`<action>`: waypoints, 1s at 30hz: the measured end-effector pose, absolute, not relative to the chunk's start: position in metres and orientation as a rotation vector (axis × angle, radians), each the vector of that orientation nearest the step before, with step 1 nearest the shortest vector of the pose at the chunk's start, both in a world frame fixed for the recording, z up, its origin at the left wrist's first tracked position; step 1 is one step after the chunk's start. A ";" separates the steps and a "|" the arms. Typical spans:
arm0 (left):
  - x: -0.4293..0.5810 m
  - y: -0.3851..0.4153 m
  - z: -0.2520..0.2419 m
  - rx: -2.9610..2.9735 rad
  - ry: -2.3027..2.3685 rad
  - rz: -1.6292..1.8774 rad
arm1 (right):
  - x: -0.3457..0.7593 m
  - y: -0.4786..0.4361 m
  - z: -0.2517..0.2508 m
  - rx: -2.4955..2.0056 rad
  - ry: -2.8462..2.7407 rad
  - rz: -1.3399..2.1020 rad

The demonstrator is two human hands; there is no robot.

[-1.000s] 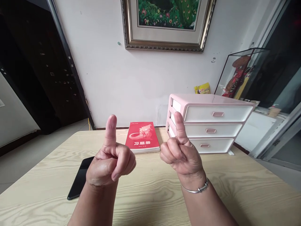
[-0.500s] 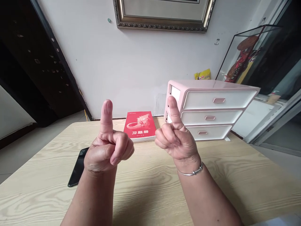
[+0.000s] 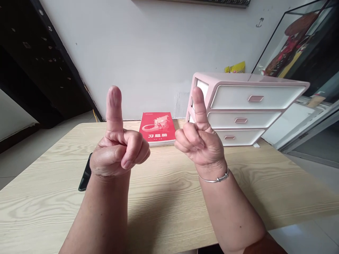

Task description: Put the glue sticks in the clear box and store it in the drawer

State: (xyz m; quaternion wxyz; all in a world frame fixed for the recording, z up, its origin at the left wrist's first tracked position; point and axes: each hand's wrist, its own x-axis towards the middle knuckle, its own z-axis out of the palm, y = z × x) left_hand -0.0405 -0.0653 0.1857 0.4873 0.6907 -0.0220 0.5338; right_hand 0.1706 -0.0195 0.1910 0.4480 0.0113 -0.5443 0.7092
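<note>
My left hand [image 3: 119, 148] is raised above the table, its index finger pointing straight up and the other fingers folded in; it holds nothing. In the same pose, my right hand [image 3: 200, 141] has one finger up and the rest curled, also with nothing in it. A silver bangle [image 3: 218, 179] circles the right wrist. Between and behind the hands lies a red book [image 3: 157, 127] with a pale picture and white characters on its cover. A black phone [image 3: 85, 178] lies flat by my left wrist, which partly covers it.
A pink and white chest of drawers [image 3: 246, 97] stands at the back right of the wooden table [image 3: 164, 197], against the wall. A yellow packet [image 3: 237, 67] shows behind it. To the far right is a black-framed glass case [image 3: 267, 35]. A picture frame [image 3: 225, 2] hangs above.
The view has tilted down, so the picture frame has mostly left the top. Both hands appear slightly higher and keep their raised-finger pose. The left wrist covers more of the phone.
</note>
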 end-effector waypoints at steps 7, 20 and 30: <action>-0.041 -0.063 0.183 1.631 -0.045 1.282 | 0.171 -0.019 0.192 0.061 -1.396 1.733; -0.040 -0.063 0.181 1.593 -0.024 1.319 | 0.173 -0.019 0.192 0.021 -1.417 1.699; -0.041 -0.061 0.178 1.588 -0.022 1.313 | 0.171 -0.017 0.191 -0.053 -1.415 1.701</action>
